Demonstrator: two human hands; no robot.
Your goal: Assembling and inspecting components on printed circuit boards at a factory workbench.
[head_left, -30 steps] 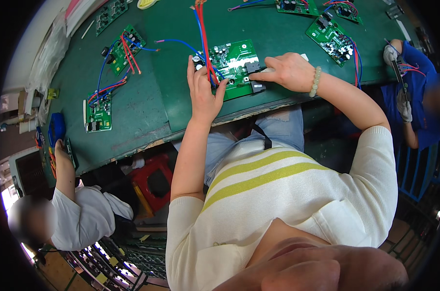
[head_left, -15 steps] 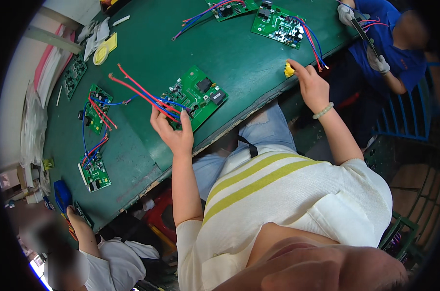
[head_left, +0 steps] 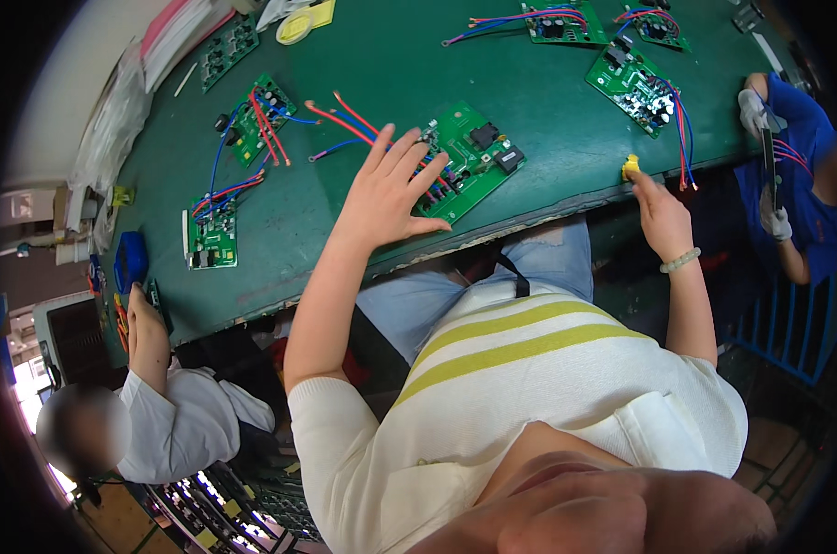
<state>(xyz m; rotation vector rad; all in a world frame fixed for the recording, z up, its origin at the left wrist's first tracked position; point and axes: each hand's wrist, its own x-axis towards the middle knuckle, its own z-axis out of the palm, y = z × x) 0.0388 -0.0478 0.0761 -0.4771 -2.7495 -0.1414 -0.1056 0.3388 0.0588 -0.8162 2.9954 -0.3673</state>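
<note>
A green circuit board (head_left: 481, 189) lies on the green tabletop in front of me, with red and blue wires (head_left: 344, 115) trailing off its left side. My left hand (head_left: 395, 189) is open over that side, fingers spread across the wires and small parts; whether the palm presses down I cannot tell. My right hand (head_left: 663, 217) is closed in a pinch on a small crumpled yellow lump (head_left: 631, 166), perhaps sponge or cloth, near the table's front edge. Just beyond it lies another circuit board (head_left: 629, 88) with red and blue wires hanging toward me.
More wired boards lie at the left (head_left: 213, 235) and at the back (head_left: 566, 23). Yellow pads (head_left: 307, 20) and plastic bags (head_left: 114, 120) are at the far left. One co-worker (head_left: 183, 415) sits at the left; another in blue (head_left: 801, 138) holds a board at the right.
My left hand has gone from holding the wires between its fingers to lying spread over the board. The view has shifted left; my right hand still pinches the yellow lump.
</note>
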